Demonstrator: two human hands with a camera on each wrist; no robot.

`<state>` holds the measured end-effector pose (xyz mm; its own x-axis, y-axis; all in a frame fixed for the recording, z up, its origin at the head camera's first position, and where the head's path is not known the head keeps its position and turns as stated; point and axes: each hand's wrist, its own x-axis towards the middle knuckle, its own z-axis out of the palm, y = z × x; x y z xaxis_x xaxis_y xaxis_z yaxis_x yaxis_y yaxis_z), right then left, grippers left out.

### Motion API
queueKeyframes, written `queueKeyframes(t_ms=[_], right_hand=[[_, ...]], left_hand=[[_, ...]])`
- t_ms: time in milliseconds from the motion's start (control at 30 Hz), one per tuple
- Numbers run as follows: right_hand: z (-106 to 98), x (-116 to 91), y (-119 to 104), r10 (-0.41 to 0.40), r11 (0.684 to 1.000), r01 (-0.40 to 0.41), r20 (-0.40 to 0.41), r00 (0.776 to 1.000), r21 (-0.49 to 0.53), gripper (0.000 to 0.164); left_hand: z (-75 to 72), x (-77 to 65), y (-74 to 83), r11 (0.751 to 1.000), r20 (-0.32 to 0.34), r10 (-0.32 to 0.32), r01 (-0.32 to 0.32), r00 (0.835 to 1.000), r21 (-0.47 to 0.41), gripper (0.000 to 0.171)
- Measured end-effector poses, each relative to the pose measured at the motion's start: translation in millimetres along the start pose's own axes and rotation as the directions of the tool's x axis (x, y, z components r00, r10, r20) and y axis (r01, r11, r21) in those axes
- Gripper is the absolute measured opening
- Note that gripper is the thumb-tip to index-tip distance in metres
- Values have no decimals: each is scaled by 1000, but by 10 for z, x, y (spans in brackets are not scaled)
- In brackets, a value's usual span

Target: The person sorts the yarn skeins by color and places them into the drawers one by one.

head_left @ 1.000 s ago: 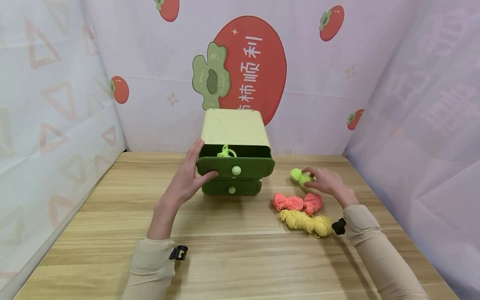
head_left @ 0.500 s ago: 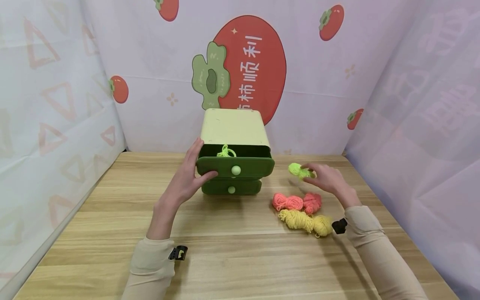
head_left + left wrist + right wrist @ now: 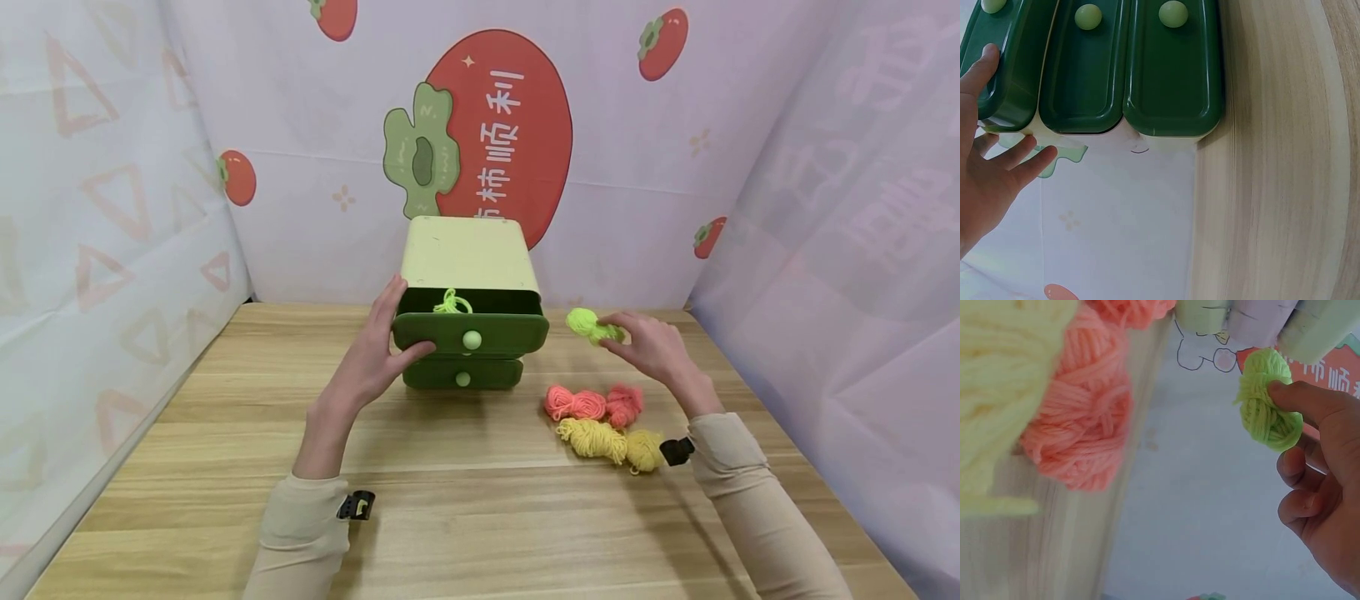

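Right hand [image 3: 651,348] pinching lime-green yarn [image 3: 582,322] above the worktop [image 3: 465,525], left hand [image 3: 367,358] resting straight-fingered against pulled-out top drawer [image 3: 506,335], coral yarn [image 3: 576,404] beside yellow yarn [image 3: 592,440].

A: "Colours on my remote feed?"
B: "I read lime yarn [image 3: 1261,415], coral yarn [image 3: 574,404], yellow yarn [image 3: 594,440]; drawer fronts [image 3: 506,335], dark green; knobs [image 3: 472,340], pale green; cabinet top [image 3: 472,254], cream."
A: "Patterns?"
B: "I note the backdrop [image 3: 300,100], whitish with red fruit motifs [image 3: 517,117]; the desk [image 3: 450,533], streaked light-brown wood grain."
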<state>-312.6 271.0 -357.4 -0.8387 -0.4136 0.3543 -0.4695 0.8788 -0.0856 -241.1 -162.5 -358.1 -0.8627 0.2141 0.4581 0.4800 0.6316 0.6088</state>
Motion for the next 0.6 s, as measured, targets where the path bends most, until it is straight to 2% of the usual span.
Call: queueKeyframes(t_ms=[367, 600], right_hand=[[-100, 34, -122, -98, 995, 102, -157, 983, 17, 28], [-183, 68, -225, -200, 978, 211, -282, 938, 9, 24]], left_hand=[[3, -4, 0, 1000, -2, 1, -1, 1000, -6, 99], [-4, 0, 7, 1000, -1, 6, -6, 1000, -6, 100]])
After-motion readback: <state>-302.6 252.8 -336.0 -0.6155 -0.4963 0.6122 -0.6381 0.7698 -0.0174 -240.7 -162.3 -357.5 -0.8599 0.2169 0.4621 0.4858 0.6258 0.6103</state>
